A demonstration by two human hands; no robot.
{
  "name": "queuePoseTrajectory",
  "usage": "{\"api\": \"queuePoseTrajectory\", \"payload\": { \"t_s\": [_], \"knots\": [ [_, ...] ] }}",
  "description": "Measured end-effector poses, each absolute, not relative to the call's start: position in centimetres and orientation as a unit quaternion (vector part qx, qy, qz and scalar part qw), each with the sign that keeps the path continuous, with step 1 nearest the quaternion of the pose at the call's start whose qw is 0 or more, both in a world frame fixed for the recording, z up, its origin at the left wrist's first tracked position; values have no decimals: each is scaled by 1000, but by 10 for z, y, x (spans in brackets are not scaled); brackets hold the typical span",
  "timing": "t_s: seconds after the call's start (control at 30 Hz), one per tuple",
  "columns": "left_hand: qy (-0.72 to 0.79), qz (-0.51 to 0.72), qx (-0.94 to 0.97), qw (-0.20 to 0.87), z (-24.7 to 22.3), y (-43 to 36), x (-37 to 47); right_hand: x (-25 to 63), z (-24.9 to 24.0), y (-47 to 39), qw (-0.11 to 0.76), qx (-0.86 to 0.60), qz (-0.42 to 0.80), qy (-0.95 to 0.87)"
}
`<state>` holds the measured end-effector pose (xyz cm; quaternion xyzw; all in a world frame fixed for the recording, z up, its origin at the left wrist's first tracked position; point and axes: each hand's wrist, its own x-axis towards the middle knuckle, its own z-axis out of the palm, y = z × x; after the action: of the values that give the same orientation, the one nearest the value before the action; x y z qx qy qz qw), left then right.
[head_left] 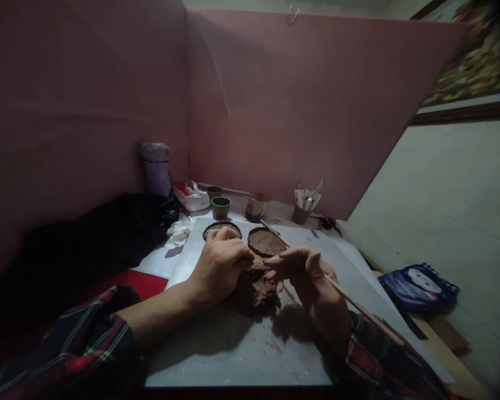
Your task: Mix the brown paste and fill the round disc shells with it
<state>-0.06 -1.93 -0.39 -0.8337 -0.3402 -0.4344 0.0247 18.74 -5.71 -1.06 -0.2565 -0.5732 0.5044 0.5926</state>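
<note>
A rough brown clay-like lump (256,291) sits on the pale board (216,355). My left hand (223,266) is at its upper left side, fingers curled and pressed together; what they pinch, if anything, is hidden. At the lump's right is my right hand (310,289), palm turned partly up, with a long thin wooden stick (358,305) held across it near the thumb. Its fingertips are close to the lump. Behind the hands lie two shallow round dishes of brown material, the right one (267,243) in fuller view than the left one (222,226), partly covered by my left hand.
Two green cups (221,209), a glass jar (256,208) and a holder with pens (301,214) stand at the back. Black plastic (95,239) and a purple bottle (157,172) are at left. A blue pouch (420,288) lies right. Pink panels (275,105) enclose the back.
</note>
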Motion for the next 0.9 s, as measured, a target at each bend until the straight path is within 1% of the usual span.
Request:
{"api": "queuePoseTrajectory", "payload": {
  "t_s": [0.13,0.37,0.57,0.67,0.77,0.9],
  "knots": [
    [-283,-436,-854,9,0,-23,1,187,-12,-58,587,-248,490,-595],
    [-288,-396,-872,-14,-5,-23,1,189,-19,-56,536,-249,478,-650],
    [-289,-366,-884,28,-5,-23,-2,189,-17,-60,512,-260,470,-670],
    [-304,-356,-882,51,-4,-23,-3,188,-16,-60,516,-281,417,-694],
    [-337,-368,-864,65,-3,-20,-4,188,-17,-59,551,-296,335,-704],
    [-344,-383,-856,36,-3,-18,-4,189,-17,-58,575,-319,255,-709]
  ]
}}
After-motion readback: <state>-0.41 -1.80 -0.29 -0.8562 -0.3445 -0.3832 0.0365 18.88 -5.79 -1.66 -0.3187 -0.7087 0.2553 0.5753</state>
